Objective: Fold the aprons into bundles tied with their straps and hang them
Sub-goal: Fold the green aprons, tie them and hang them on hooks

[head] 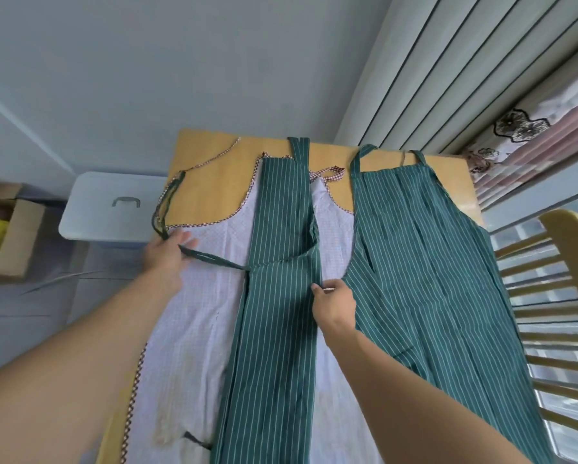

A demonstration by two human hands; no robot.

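Observation:
A green striped apron (pixel 280 296), folded lengthwise into a narrow strip, lies on a white checked apron (pixel 193 323) in the middle of the wooden table (pixel 210 155). My left hand (pixel 167 256) holds the folded apron's green waist strap (pixel 213 259), which is pulled out to the left. At the strip's right edge, my right hand (pixel 334 304) pinches the fabric. A second green striped apron (pixel 431 279) is spread flat on the right side of the table.
A white lidded plastic bin (pixel 113 205) stands left of the table, with an open cardboard box (pixel 9 229) further left. A wooden chair back (pixel 555 313) rises at the right. Curtains (pixel 481 78) hang behind the table's far right corner.

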